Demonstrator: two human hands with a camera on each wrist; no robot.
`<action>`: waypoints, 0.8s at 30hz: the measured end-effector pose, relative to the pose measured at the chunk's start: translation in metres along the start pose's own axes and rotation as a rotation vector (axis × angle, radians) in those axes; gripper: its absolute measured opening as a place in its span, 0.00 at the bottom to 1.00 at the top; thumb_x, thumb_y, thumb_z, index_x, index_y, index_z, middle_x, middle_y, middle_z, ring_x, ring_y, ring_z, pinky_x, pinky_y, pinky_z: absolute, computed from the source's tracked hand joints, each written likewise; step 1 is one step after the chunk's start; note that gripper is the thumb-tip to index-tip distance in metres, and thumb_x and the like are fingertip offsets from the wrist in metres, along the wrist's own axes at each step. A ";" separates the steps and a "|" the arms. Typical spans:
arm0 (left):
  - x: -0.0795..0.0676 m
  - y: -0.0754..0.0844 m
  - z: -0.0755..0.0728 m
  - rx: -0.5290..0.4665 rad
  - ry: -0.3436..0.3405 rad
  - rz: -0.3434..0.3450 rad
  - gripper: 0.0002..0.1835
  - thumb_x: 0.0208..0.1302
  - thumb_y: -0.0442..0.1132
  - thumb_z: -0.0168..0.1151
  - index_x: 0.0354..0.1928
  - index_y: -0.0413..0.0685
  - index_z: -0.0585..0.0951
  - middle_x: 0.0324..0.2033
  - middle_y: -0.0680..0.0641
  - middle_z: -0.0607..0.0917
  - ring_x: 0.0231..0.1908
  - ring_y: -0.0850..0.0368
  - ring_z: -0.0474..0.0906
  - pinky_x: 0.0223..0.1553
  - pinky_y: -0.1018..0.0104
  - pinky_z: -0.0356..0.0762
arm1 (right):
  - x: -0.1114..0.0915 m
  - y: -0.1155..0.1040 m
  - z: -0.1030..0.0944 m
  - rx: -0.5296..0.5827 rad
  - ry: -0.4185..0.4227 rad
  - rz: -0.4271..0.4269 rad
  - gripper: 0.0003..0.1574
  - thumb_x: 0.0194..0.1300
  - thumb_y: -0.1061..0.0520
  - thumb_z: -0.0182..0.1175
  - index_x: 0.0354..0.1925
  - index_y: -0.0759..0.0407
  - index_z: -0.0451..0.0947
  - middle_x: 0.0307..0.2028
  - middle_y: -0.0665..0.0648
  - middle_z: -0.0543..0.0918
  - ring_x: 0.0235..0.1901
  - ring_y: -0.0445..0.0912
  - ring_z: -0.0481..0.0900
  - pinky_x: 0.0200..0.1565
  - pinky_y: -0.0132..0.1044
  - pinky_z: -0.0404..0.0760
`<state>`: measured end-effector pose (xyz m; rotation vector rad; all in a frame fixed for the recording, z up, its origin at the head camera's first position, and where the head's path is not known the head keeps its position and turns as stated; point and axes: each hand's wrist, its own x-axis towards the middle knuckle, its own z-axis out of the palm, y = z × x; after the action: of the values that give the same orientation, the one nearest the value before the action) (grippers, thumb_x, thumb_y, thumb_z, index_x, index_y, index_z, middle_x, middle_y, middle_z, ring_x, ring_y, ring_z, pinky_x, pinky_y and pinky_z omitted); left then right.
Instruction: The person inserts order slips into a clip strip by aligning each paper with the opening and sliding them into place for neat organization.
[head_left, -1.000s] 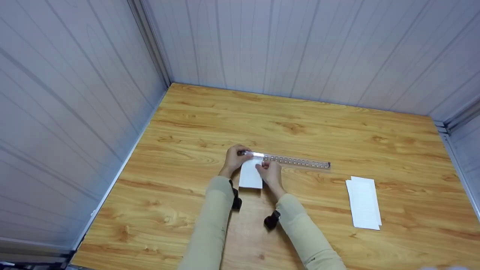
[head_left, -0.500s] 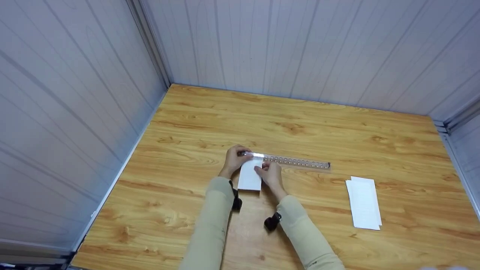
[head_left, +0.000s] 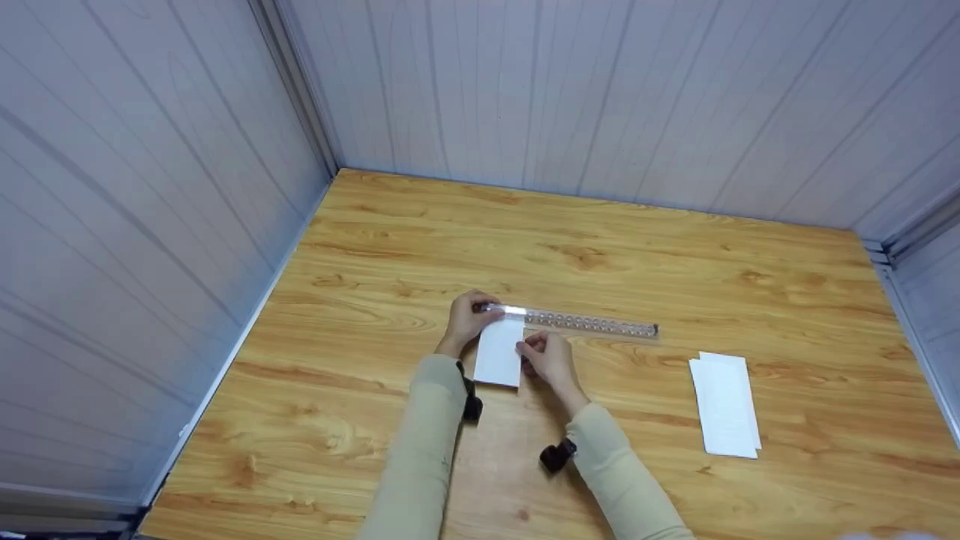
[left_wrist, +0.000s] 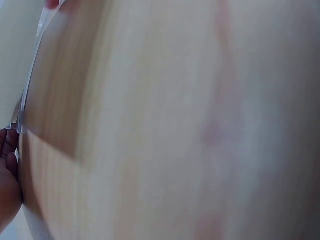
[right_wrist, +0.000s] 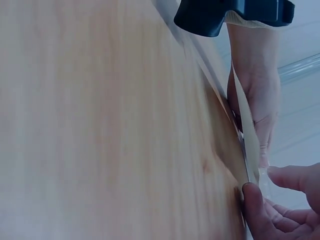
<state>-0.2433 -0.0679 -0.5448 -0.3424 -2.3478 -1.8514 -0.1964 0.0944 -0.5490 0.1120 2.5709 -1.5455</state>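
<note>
In the head view, a narrow white sheet of paper (head_left: 497,358) extends toward me from a clear plastic strip (head_left: 592,322) with a row of round shapes. My left hand (head_left: 465,321) grips the strip's left end and the paper's top corner, its thumb on top. Lower down, my right hand (head_left: 549,360) pinches the paper's right edge between thumb and finger. The right wrist view shows the sheet (right_wrist: 248,120) edge-on, raised off the table, with the right thumb (right_wrist: 290,177) close by. Only part of a hand (left_wrist: 9,185) shows in the left wrist view.
White papers (head_left: 726,405) lie overlapping at the right of the wooden table (head_left: 375,247). Pale panel walls (head_left: 585,90) stand behind and at the sides. A dark camera mount (head_left: 558,455) is strapped to the right wrist.
My right hand has slid down the paper's right edge and slightly right. The paper's near end has come a little lower. My left hand stays at the strip's left end.
</note>
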 end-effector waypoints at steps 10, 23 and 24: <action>0.007 -0.031 0.005 0.095 0.006 -0.030 0.09 0.48 0.31 0.66 0.32 0.32 0.81 0.28 0.41 0.79 0.30 0.52 0.73 0.33 0.68 0.70 | -0.014 0.004 -0.018 0.026 -0.015 0.005 0.10 0.56 0.61 0.60 0.33 0.69 0.75 0.22 0.59 0.80 0.18 0.47 0.78 0.19 0.34 0.76; 0.008 -0.032 0.004 0.087 0.000 -0.045 0.09 0.47 0.30 0.66 0.32 0.32 0.82 0.29 0.41 0.79 0.32 0.51 0.73 0.34 0.69 0.70 | -0.035 0.013 -0.051 -0.041 0.025 -0.060 0.12 0.55 0.60 0.61 0.35 0.69 0.77 0.25 0.56 0.80 0.26 0.47 0.77 0.29 0.34 0.76; 0.008 -0.032 0.004 0.081 -0.001 -0.046 0.09 0.47 0.30 0.66 0.32 0.32 0.82 0.29 0.41 0.79 0.32 0.51 0.73 0.34 0.69 0.70 | -0.036 0.014 -0.054 -0.046 0.031 -0.070 0.12 0.55 0.60 0.61 0.35 0.69 0.77 0.26 0.57 0.80 0.27 0.47 0.77 0.30 0.34 0.76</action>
<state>-0.2590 -0.0699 -0.5741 -0.2833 -2.4433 -1.7687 -0.1630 0.1494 -0.5306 0.0418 2.6592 -1.5181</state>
